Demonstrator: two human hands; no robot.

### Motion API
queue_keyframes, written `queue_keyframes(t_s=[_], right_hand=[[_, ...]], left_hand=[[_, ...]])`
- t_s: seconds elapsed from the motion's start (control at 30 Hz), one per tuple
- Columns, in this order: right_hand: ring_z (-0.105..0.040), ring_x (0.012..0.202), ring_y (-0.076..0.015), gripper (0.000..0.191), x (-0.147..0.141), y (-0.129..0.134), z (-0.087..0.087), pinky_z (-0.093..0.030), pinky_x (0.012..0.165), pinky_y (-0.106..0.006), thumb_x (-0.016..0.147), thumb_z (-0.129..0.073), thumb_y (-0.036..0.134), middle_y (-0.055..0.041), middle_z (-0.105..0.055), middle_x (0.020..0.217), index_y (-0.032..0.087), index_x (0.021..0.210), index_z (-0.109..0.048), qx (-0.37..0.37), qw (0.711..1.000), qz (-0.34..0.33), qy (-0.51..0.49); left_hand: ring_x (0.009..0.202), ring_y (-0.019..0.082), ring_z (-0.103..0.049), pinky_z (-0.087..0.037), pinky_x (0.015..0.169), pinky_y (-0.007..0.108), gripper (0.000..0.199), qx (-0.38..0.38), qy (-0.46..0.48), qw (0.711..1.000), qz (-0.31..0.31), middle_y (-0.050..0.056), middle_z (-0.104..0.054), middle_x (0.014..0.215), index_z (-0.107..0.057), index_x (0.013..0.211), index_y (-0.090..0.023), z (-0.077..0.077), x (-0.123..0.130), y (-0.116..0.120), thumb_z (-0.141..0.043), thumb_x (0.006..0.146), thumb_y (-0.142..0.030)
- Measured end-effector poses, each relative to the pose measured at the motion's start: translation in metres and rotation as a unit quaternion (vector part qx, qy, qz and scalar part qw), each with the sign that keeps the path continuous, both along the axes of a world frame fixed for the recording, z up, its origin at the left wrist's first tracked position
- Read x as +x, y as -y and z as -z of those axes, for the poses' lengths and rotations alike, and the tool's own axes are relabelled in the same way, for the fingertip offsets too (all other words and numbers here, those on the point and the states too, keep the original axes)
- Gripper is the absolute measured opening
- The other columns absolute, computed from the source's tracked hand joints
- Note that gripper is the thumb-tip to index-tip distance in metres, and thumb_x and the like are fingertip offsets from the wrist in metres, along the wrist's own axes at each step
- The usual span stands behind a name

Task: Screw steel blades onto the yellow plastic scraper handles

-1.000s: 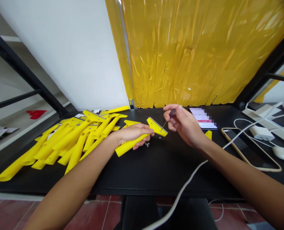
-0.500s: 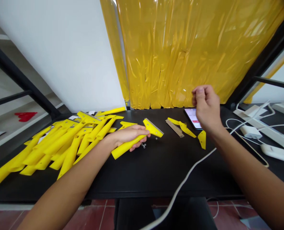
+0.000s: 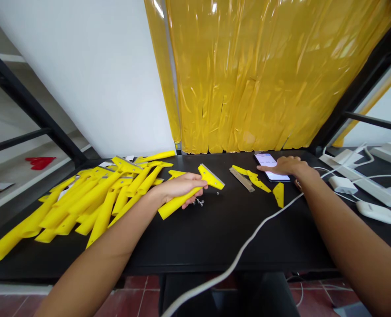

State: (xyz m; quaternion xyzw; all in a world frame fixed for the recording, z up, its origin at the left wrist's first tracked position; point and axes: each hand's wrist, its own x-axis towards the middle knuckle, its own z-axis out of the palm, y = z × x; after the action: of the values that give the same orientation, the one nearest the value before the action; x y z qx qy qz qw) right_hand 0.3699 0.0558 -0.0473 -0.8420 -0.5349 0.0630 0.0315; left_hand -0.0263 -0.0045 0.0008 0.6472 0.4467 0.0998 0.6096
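The scrapers (image 3: 103,215) are bright yellow on a black table (image 3: 215,237). Behind them hangs a shiny yellow curtain (image 3: 248,79) by a white wall (image 3: 93,79). The cord (image 3: 238,256) is white, and the floor tiles (image 3: 122,295) are dark red.

left arm (image 3: 99,237): bare, reaching in from 7 o'clock | left hand (image 3: 178,189): just below centre, fingers curled shut, palm down | right arm (image 3: 350,224): bare, reaching in from 4 o'clock | right hand (image 3: 286,167): at 3 o'clock, palm down, flat, fingers extended toward 9 o'clock
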Motion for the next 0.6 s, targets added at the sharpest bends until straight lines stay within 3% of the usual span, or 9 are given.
queue_keyframes(t_s=[0.07, 0.23, 0.47, 0.6], right_hand=[[-0.046, 0.128, -0.0514, 0.097, -0.004, -0.001, -0.002, -0.039, 0.098, -0.060, 0.064, -0.059, 0.084, -0.0343, -0.054, 0.133, 0.006, 0.121, -0.066, -0.041, 0.999, 0.002, 0.018], [-0.053, 0.123, -0.0471, 0.087, -0.007, -0.002, -0.005, -0.042, 0.097, -0.057, 0.065, -0.061, 0.081, -0.0269, -0.062, 0.128, 0.011, 0.117, -0.068, -0.040, 0.999, 0.000, 0.019], [-0.058, 0.112, -0.0458, 0.076, 0.005, -0.007, -0.012, -0.045, 0.087, -0.053, 0.062, -0.067, 0.078, -0.0316, -0.064, 0.117, 0.010, 0.097, -0.070, 0.008, 1.000, 0.012, -0.014], [-0.056, 0.114, -0.0502, 0.075, 0.015, -0.009, -0.010, -0.043, 0.085, -0.055, 0.063, -0.071, 0.072, -0.0351, -0.063, 0.117, 0.007, 0.100, -0.070, 0.019, 0.999, 0.025, -0.017]], left_hand=[[0.041, 0.009, -0.046, -0.039, 0.032, 0.023, 0.030, -0.004, 0.000, 1.000, -0.004, -0.004, -0.053, 0.070, -0.052, 0.092, -0.021, 0.000, 0.000, 0.000, -0.062, 0.086, -0.049], [0.042, 0.009, -0.047, -0.040, 0.032, 0.024, 0.028, 0.009, -0.001, 1.000, -0.003, -0.004, -0.052, 0.069, -0.051, 0.091, -0.021, 0.003, 0.000, -0.002, -0.062, 0.087, -0.047], [0.041, 0.009, -0.047, -0.041, 0.032, 0.024, 0.029, 0.016, 0.007, 1.000, -0.003, -0.004, -0.051, 0.067, -0.050, 0.088, -0.021, 0.007, -0.002, -0.006, -0.062, 0.086, -0.047], [0.042, 0.009, -0.048, -0.041, 0.031, 0.023, 0.030, 0.012, 0.012, 1.000, -0.008, -0.004, -0.053, 0.071, -0.052, 0.093, -0.021, 0.008, -0.005, -0.009, -0.062, 0.086, -0.048]])
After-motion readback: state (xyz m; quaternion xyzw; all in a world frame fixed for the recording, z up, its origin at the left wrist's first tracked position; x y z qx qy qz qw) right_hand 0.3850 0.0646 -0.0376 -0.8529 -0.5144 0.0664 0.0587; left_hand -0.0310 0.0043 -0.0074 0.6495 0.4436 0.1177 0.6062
